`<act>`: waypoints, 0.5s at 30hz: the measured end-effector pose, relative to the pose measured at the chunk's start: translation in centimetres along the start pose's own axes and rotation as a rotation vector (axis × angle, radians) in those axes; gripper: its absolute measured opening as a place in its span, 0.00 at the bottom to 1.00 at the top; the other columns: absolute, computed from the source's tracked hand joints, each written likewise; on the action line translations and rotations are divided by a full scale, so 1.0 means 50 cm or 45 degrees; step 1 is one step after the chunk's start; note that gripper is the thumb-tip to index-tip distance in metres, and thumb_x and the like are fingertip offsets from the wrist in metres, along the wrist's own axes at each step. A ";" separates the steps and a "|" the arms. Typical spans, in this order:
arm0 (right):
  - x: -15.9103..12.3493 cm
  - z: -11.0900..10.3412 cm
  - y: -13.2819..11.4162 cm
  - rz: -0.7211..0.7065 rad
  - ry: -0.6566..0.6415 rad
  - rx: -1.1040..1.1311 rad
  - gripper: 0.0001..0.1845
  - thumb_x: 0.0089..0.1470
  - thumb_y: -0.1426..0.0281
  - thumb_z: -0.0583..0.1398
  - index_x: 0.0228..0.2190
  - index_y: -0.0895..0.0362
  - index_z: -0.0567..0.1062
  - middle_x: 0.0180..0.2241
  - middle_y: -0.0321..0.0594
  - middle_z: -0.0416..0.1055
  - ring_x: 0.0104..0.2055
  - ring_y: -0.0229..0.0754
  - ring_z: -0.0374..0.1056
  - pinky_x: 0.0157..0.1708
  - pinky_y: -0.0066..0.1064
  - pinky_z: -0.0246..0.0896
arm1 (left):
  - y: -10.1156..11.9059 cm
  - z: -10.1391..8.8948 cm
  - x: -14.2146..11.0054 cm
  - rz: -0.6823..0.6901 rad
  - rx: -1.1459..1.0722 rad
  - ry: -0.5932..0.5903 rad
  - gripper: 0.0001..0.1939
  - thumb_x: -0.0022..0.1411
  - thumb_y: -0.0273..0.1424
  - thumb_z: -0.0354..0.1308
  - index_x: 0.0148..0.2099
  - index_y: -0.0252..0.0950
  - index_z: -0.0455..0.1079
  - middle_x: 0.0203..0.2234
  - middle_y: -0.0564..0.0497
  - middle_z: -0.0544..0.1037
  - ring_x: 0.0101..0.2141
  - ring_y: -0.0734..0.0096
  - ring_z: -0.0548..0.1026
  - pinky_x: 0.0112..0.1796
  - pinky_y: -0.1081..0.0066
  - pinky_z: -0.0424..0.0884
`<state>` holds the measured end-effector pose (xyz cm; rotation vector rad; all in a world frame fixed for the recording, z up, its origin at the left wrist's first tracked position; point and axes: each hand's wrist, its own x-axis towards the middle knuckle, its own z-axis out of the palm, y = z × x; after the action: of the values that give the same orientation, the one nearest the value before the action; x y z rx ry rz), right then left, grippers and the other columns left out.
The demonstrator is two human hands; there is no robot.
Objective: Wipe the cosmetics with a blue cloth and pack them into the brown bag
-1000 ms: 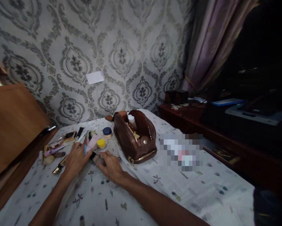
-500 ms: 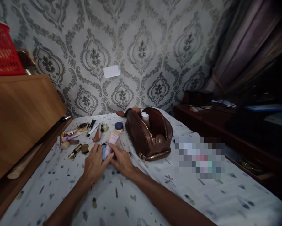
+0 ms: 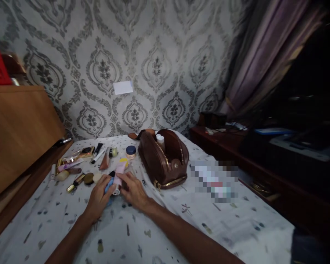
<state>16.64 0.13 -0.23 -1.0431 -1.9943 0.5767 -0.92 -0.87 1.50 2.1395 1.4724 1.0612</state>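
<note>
A pale pink squeeze tube (image 3: 120, 173) with a silver cap at its near end stands tilted between my hands, low over the bed. My right hand (image 3: 135, 190) grips it from the right, fingers and thumb closed. On the other side my left hand (image 3: 98, 200) is closed around a light blue item (image 3: 109, 186), its thumb near the tube's cap; most of the blue item is covered by fingers. Just right of my hands sits a brown leather toiletry bag (image 3: 151, 163), unzipped, with white-capped bottles (image 3: 160, 140) inside.
Left of my hands lie a lipstick (image 3: 76, 183), makeup brushes (image 3: 88, 179), a brown tube (image 3: 105, 160) and several other cosmetics. A blue-lidded jar (image 3: 131, 151) stands behind. A wooden cabinet (image 3: 18, 135) bounds the left; a dark desk (image 3: 217, 141) is at right. A blurred patch covers something right of the bag.
The view has turned slightly right, so everything sits further left. The pink tube has turned more upright, and its silver cap now shows. Both hands keep their hold.
</note>
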 end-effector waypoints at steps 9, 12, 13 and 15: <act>0.001 -0.003 0.012 -0.057 -0.005 -0.034 0.30 0.53 0.72 0.62 0.58 0.52 0.67 0.48 0.41 0.71 0.45 0.42 0.70 0.46 0.31 0.67 | -0.017 0.017 0.002 -0.009 -0.039 0.055 0.20 0.64 0.49 0.49 0.42 0.38 0.71 0.41 0.46 0.75 0.44 0.58 0.74 0.47 0.61 0.70; 0.003 0.003 0.024 -0.107 0.012 -0.044 0.35 0.51 0.68 0.65 0.60 0.51 0.65 0.52 0.42 0.70 0.49 0.45 0.70 0.48 0.33 0.67 | -0.017 0.023 0.005 -0.014 -0.004 0.109 0.21 0.64 0.50 0.49 0.41 0.38 0.71 0.39 0.47 0.75 0.43 0.58 0.75 0.44 0.62 0.71; 0.004 0.004 0.027 -0.119 0.020 -0.042 0.36 0.50 0.66 0.66 0.60 0.50 0.65 0.53 0.43 0.69 0.51 0.46 0.70 0.50 0.34 0.66 | -0.014 0.026 0.008 -0.012 0.011 0.128 0.21 0.65 0.50 0.49 0.40 0.38 0.71 0.39 0.47 0.76 0.42 0.58 0.75 0.44 0.62 0.71; 0.005 0.003 0.031 -0.125 0.039 -0.028 0.35 0.50 0.64 0.66 0.59 0.50 0.65 0.56 0.43 0.68 0.55 0.47 0.68 0.53 0.36 0.64 | -0.006 0.034 0.013 0.008 0.037 0.163 0.20 0.65 0.49 0.48 0.39 0.38 0.71 0.37 0.48 0.75 0.40 0.59 0.75 0.43 0.62 0.71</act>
<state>17.15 1.17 -1.27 -0.9558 -2.0168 0.4849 0.25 0.08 0.41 2.1323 1.5475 1.2063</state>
